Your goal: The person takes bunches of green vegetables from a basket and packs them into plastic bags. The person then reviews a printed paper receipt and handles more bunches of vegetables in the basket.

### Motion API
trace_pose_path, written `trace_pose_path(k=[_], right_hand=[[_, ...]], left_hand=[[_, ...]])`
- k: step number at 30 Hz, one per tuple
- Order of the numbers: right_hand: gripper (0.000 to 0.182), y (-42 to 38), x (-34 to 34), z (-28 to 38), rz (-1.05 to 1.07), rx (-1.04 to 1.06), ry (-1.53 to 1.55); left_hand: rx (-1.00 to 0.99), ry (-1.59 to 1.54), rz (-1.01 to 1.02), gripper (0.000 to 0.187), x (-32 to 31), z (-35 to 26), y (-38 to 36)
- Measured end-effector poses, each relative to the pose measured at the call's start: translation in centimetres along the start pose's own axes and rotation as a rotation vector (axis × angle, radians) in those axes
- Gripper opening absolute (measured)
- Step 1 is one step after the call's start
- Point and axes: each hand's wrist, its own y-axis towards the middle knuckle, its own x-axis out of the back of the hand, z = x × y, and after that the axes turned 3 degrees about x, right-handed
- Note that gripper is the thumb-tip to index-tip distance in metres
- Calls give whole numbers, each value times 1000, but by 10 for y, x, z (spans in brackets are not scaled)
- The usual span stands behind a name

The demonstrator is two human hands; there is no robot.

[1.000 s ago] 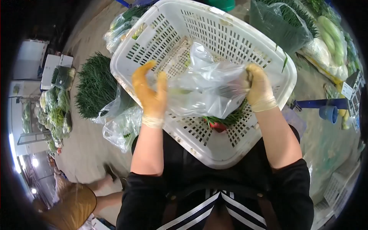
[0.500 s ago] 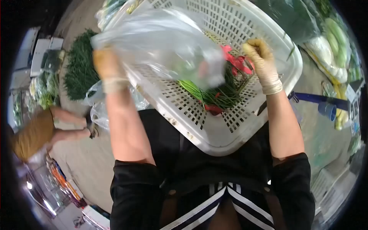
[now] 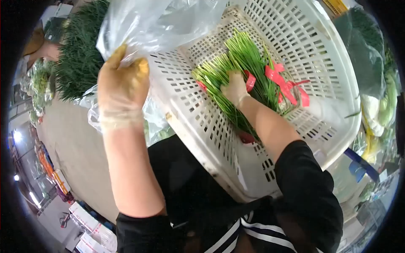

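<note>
A clear plastic bag (image 3: 156,27) hangs over the basket's left rim, its edge pinched in the curled fingers of my gloved left hand (image 3: 122,82). Down inside the white slotted basket (image 3: 202,156), my gloved right hand (image 3: 235,87) is closed around a bunch of chives (image 3: 215,78), its fingertips partly hidden among the stalks. Another bunch (image 3: 249,50) lies alongside. Red tape (image 3: 284,82) binds the greens, with loose ends sticking up to the right of my hand.
Beyond the bag, a large heap of dark green leafy stalks (image 3: 82,50) sits on the floor (image 3: 76,143). More plastic bags (image 3: 156,118) lie beside the basket. Wrapped vegetables (image 3: 377,109) and a blue bar (image 3: 363,164) are at the right. Boxes (image 3: 90,223) stand lower left.
My right hand has moved from the basket's right side down onto the chives. The bag has been drawn up and left, uncovering the greens. The view has shifted, and the person at left is mostly out of sight.
</note>
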Motion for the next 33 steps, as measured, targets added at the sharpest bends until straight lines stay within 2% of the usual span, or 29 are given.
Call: trace_pose_path(k=[2,3,4,5,6,7,9,10,12,13,15,17,19,20,22,23,24,26,28,29,30,31,32,33], right_hand=[[72,31,23,15,-162,-18,-97],[73,45,33,19,-246,-54,-157],[79,64,33,8,-277,-138,-211],[86,83,36,-6,-310,-218,-265],[101,97,55,-8,-162,-327,-237],[111,110,60,-22,-158,-333,-245],[128,125,61,-44,-153,-375,-347],[128,131,68,-44,-148,-369,-348],[135,145,80,-46,76,-518,-173],[139,149,76,-47,46,-483,-169],[137,162,64,-36,147,-568,-243],[131,163,49,-20,88,-577,-286],[122,167,52,-6,209,-601,-434],[111,168,40,-16,145,-548,-485],[103,174,40,-22,140,-580,-429],[83,174,41,-27,105,-554,-399],[83,176,42,-34,110,-554,-397],[66,184,42,-53,149,-602,-353],[58,178,51,-68,84,-608,-255],[61,175,58,-75,93,-611,-250],[61,169,60,-93,63,-531,-109],[60,172,62,-106,108,-502,-139],[60,174,60,-121,163,-475,-175],[50,163,67,-122,104,-506,106]], left_hand=[[10,-229,70,25,-5,-2,-14],[72,-460,49,25,-16,-8,-17],[34,-472,79,25,-14,-10,-17],[41,-444,16,25,-17,-12,-19],[46,-415,-44,24,-26,-14,-23],[54,-639,30,26,-30,-14,-26],[5,-582,64,27,-44,-14,-38],[-13,-455,272,34,-36,-11,-40],[-35,-317,271,37,-36,-14,-48],[-59,-253,125,40,-45,-15,-54],[-74,-212,38,42,-50,-14,-58],[-49,-206,53,42,-54,-11,-55],[-14,-123,12,41,-57,-7,-52],[-12,-115,12,41,-57,-6,-50],[42,-113,-17,40,-58,-7,-49],[42,-109,-21,40,-58,-6,-50],[27,-75,-59,39,-59,-6,-51],[10,-42,-96,39,-60,-4,-51],[-4,-131,-82,38,-62,-1,-47],[-22,-142,-147,37,-67,0,-47],[-30,-94,-201,36,-70,-2,-47],[-37,-46,-261,36,-69,-4,-48],[-6,-43,-90,38,-58,-6,-49],[-26,-121,-186,39,-67,-5,-49]])
